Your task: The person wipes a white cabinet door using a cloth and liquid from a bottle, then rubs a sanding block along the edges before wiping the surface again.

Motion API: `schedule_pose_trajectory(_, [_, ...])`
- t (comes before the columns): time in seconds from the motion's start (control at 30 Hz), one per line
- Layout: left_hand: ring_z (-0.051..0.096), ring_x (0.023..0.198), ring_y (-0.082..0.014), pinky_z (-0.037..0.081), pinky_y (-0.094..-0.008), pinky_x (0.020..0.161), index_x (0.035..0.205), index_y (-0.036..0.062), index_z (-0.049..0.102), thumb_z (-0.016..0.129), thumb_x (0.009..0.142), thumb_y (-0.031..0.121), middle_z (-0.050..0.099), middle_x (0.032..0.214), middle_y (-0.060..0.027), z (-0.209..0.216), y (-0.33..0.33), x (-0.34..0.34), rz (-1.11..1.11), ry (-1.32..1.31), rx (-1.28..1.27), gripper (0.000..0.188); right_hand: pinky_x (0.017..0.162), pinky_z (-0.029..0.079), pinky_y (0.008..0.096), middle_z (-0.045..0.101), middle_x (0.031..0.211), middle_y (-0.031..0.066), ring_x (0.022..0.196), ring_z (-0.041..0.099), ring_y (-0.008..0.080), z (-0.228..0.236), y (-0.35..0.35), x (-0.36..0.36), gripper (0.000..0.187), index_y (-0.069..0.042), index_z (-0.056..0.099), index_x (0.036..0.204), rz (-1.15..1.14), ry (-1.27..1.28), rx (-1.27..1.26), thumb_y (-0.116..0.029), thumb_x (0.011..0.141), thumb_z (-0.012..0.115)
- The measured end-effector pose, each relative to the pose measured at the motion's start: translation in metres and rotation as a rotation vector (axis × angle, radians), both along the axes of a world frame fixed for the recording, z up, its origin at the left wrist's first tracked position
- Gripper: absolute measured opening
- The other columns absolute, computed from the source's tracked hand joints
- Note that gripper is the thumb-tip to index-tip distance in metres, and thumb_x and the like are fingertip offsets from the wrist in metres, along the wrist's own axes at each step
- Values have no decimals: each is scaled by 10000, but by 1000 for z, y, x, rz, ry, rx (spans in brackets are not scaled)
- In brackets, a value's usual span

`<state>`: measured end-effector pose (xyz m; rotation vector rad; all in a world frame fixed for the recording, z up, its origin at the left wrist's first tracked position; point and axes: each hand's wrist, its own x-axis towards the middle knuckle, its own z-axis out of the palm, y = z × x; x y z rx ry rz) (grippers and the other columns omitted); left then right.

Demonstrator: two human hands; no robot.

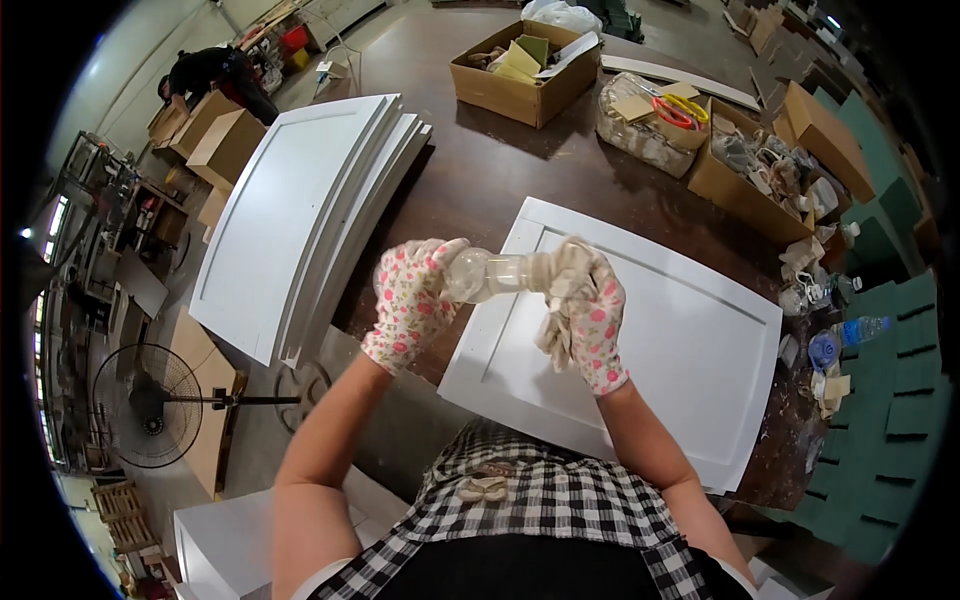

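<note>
My left hand (408,305), in a white glove with pink flowers, is closed around a clear plastic bottle (492,276). The bottle lies sideways in the air, its narrower end toward the right. A crumpled beige cloth (560,315) is bunched in my right hand (603,325), which wears a matching glove, and covers that end of the bottle; the bottle's mouth is hidden. Both hands are raised over the near left part of a white panel (660,330) with a recessed centre, which rests on the dark brown table (450,170).
Several white panels (300,200) are stacked on the left. Beyond stand a cardboard box (525,90) of scraps, a wrapped bundle (645,125) with red-handled scissors (675,112), and another box (745,185). Plastic bottles (865,330) line the right edge. A fan (150,405) stands left; a person (220,80) bends farther back.
</note>
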<state>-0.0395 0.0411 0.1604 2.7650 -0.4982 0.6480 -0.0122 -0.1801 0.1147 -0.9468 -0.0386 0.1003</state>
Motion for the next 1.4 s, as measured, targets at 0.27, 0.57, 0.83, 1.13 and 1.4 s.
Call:
schedule_pose_trajectory(0.27, [563,1075,-177,489,-315,909,1233,61,468,808,655,37,567,1162,-43,-128,15,36,189,319,-1607,671,828,489,300,631,979,85,906,617,205,-28,-6,54,142,-7,640,953,-103,-310,-768,-120,868,626])
schedule_pose_trajectory(0.57, [342,1337,-250,392,-363,1048,1439,56,279,675,802,-1,342,1429,-134,-153,22,10,616,164,-1346,752,821,491,291,618,981,80,903,613,184,-42,-45,100,128,-16,644,958,-191,-280,-1075,-89,853,644])
schedule_pose_trajectory(0.83, [357,1323,-374,305,-457,1079,1418,-17,297,664,816,252,360,1432,-231,-99,-67,-7,343,393,-269,755,926,404,416,582,1098,96,1019,522,278,-65,46,97,223,-114,676,937,245,-737,-1969,-291,857,567])
schedule_pose_trajectory(1.13, [378,1313,-363,324,-441,1068,1417,-55,264,606,862,219,355,1428,-257,-116,-71,-9,347,519,-380,707,754,428,506,587,954,77,922,558,272,-80,53,132,217,-117,627,939,-16,-940,-2169,-283,812,571])
schedule_pose_trajectory(1.4, [354,1331,-356,312,-437,1072,1409,-59,285,578,882,249,342,1440,-253,-121,-73,-9,319,588,-396,677,813,425,459,583,908,112,972,498,289,-82,42,167,197,-87,610,916,-58,-751,-1927,-252,811,585])
